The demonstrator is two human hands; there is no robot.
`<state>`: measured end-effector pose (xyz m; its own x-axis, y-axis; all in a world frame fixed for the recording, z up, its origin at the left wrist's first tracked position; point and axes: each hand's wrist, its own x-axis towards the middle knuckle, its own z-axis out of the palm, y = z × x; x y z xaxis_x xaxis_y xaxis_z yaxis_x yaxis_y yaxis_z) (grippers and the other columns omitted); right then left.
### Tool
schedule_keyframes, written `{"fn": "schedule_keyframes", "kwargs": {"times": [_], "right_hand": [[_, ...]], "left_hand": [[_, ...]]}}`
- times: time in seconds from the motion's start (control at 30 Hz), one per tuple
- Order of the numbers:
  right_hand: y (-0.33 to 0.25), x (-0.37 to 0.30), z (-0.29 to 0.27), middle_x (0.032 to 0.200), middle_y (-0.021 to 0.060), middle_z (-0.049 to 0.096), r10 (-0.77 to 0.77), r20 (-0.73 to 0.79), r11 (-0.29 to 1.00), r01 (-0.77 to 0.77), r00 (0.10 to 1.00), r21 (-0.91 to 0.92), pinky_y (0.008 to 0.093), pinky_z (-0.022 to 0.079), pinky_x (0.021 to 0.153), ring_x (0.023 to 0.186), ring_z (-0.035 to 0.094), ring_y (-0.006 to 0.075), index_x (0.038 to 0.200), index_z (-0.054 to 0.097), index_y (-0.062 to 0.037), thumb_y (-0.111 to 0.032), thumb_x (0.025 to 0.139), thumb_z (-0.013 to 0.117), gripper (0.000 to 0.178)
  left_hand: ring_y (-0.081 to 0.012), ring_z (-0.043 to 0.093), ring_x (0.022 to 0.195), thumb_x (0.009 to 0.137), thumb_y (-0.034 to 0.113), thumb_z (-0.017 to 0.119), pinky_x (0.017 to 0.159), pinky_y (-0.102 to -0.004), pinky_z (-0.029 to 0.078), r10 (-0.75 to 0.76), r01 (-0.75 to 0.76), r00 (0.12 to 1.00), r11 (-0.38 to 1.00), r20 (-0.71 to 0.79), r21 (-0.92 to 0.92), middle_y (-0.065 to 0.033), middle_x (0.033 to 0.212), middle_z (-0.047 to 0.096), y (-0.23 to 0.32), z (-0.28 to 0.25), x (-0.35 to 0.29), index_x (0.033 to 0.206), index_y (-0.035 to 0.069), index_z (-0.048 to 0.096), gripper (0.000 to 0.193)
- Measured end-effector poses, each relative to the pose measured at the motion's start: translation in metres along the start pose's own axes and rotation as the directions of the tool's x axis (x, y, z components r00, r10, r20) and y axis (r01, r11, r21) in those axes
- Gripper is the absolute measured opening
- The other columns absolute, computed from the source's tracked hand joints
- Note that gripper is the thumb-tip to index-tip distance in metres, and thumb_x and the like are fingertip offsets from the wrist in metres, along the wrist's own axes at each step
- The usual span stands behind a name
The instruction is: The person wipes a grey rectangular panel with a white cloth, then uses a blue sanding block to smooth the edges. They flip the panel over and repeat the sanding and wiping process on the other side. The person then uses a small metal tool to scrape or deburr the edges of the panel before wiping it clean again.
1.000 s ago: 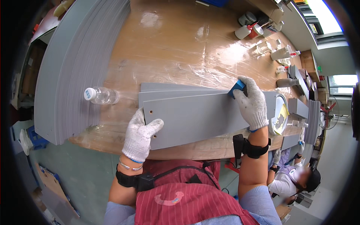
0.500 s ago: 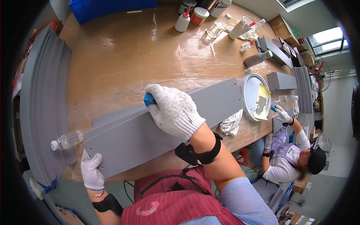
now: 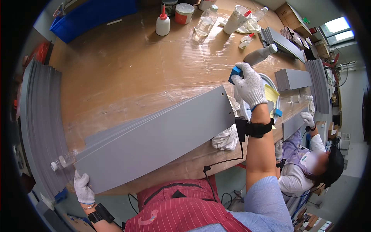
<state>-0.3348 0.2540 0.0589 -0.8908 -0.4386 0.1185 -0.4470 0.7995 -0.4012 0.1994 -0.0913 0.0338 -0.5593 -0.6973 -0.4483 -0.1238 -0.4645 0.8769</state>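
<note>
A long flat grey board lies on top of a fanned stack of similar boards, slanting up to the right, with small holes at its ends. My gloved left hand grips its near left corner. My gloved right hand is past the board's right end, raised in front of a round pale lid, its fingers closed on a small blue block. On the lid is a yellow sheet, partly hidden by my hand and wrist. A crumpled white cloth lies beside the board's right end.
A tall stack of grey boards stands at left, near a clear bottle. Bottles, including a red-tipped one, and a blue bin are along the back. At right a co-worker sits near another blue block.
My right hand has travelled right with the blue block, from the board's middle to beyond its end. The co-worker's raised hand has let go of its own blue block and drawn back.
</note>
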Motion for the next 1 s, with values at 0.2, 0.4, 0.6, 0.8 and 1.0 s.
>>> {"fn": "schedule_keyframes", "kwargs": {"times": [0.2,0.4,0.6,0.8,1.0], "right_hand": [[-0.013,-0.008,0.004,0.102,0.0201,0.073,-0.086,0.060,0.941,0.062,0.994,0.333,0.0423,0.057,0.085,0.093,0.073,0.0358,0.121,0.066,-0.0064,-0.021,0.089,0.072,0.037],[-0.001,-0.002,0.000,0.097,0.0206,0.072,-0.158,-0.050,0.983,0.161,0.986,0.087,0.0492,0.055,0.083,0.091,0.071,0.0399,0.117,0.066,-0.0080,-0.017,0.088,0.069,0.030],[-0.093,-0.027,0.007,0.096,0.0192,0.072,-0.388,0.180,0.889,0.316,0.904,0.330,0.0493,0.055,0.082,0.094,0.071,0.0385,0.113,0.064,-0.0049,-0.014,0.089,0.066,0.026],[-0.116,-0.041,0.024,0.091,0.0188,0.071,-0.414,0.321,0.897,0.322,0.852,0.304,0.0507,0.055,0.082,0.092,0.070,0.0385,0.103,0.061,-0.0051,-0.011,0.090,0.061,0.015],[-0.021,-0.014,-0.004,0.092,0.0208,0.073,-0.187,0.049,0.978,0.182,0.981,0.103,0.0509,0.056,0.080,0.089,0.071,0.0410,0.111,0.066,-0.0053,-0.018,0.091,0.065,0.024]], "left_hand": [[-0.0263,0.062,0.123,0.092,-0.001,0.053,0.109,-0.0395,0.050,-0.026,0.026,1.000,0.999,0.013,-0.024,-0.0178,0.140,0.057,0.000,-0.003,-0.001,0.152,-0.004,0.038,0.062],[-0.0272,0.062,0.124,0.093,0.002,0.060,0.109,-0.0391,0.050,-0.009,0.009,1.000,1.000,0.025,-0.005,-0.0164,0.142,0.058,-0.006,-0.025,0.004,0.152,-0.002,0.040,0.063],[-0.0274,0.060,0.126,0.093,0.007,0.063,0.110,-0.0395,0.049,-0.022,0.021,0.999,1.000,0.029,0.023,-0.0154,0.141,0.058,-0.003,-0.024,0.002,0.151,-0.002,0.041,0.063],[-0.0276,0.061,0.124,0.094,0.009,0.060,0.111,-0.0405,0.048,-0.027,0.025,0.998,0.999,0.053,0.033,-0.0146,0.140,0.059,-0.006,-0.033,0.007,0.148,-0.002,0.044,0.058],[-0.0271,0.061,0.124,0.093,0.011,0.062,0.111,-0.0401,0.048,-0.045,0.041,0.996,0.998,0.073,0.056,-0.0142,0.139,0.060,-0.004,-0.026,0.007,0.146,-0.002,0.046,0.057]]}}
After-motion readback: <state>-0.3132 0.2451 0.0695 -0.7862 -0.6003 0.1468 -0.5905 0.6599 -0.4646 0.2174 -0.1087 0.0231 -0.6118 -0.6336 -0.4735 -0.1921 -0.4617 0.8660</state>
